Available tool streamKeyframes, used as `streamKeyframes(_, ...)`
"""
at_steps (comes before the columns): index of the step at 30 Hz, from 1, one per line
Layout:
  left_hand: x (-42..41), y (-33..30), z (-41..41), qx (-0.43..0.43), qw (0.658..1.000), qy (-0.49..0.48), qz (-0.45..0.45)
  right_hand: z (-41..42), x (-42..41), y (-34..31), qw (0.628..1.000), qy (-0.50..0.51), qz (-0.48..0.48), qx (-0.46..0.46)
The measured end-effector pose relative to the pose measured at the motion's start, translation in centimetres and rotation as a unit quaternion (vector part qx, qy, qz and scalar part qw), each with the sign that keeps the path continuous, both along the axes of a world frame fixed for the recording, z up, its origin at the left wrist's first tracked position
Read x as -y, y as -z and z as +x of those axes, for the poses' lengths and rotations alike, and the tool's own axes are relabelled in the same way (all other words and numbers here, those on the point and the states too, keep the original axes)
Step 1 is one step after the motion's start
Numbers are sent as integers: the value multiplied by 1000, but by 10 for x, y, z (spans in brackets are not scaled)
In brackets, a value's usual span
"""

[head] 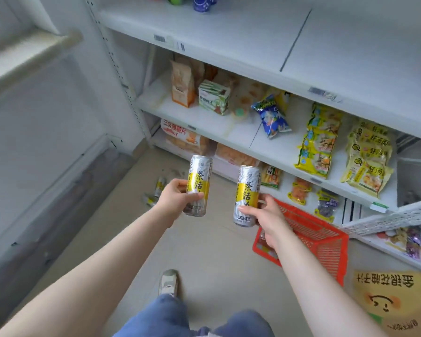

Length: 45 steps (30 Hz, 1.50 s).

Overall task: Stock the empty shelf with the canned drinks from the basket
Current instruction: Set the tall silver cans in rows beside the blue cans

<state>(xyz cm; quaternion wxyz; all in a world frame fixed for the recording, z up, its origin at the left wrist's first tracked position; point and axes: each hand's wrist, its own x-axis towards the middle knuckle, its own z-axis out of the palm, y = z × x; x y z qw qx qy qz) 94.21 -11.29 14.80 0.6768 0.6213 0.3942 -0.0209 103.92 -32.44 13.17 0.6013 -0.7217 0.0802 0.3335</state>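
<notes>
My left hand (178,199) grips a tall silver and yellow can (198,176) upright, above the floor. My right hand (269,216) grips a second can of the same kind (247,188), also upright, a little lower and to the right. The red basket (326,244) lies on the floor below and right of my right hand, partly hidden by my arm. The bare white shelf (241,32) runs across the top of the view, above both cans. Two more cans (157,190) lie on the floor left of my left hand.
Shelves below hold snack bags (320,139), boxes (213,97) and bread (187,139). Blue cans (202,3) stand at the back of the top shelf. A wall and radiator cover are at left. My shoe (168,282) is on the beige floor; a cardboard box (394,302) sits at bottom right.
</notes>
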Motion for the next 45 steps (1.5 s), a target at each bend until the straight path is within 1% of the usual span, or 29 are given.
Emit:
streamKeyframes(4, -63, -26, 27, 38, 999, 10, 27, 21, -57, -22, 1000, 19, 11, 18)
streamKeyframes(8, -103, -57, 69, 86, 995, 22, 37, 52, -95, -56, 998, 20, 20, 53)
streamKeyframes(12, -123, -82, 117, 114, 992, 19, 45, 93, -122, -85, 996, 13, 38, 81)
streamKeyframes(16, -135, -97, 157, 129, 991, 7, 45, 138, -139, -110, 995, -9, 55, 87)
streamKeyframes(19, -147, -108, 183, 144, 988, -2, 47, 173, -154, -124, 993, -18, 53, 104)
streamKeyframes(23, -170, -124, 219, 156, 987, -17, 45, 213, -177, -145, 991, -14, 66, 117)
streamKeyframes(28, -201, -140, 274, 179, 983, -6, 41, 266, -208, -164, 987, 11, 68, 142)
streamKeyframes(31, -218, -148, 312, 194, 980, 13, 31, 295, -227, -173, 983, 35, 81, 160)
streamKeyframes(38, -239, -152, 399, 190, 975, 58, 102, 363, -254, -176, 976, 69, 71, 193)
streamKeyframes(42, -247, -147, 451, 198, 972, 62, 112, 407, -268, -170, 970, 88, 67, 216)
streamKeyframes(45, -251, -142, 491, 214, 965, 67, 136, 444, -277, -161, 960, 105, 75, 247)
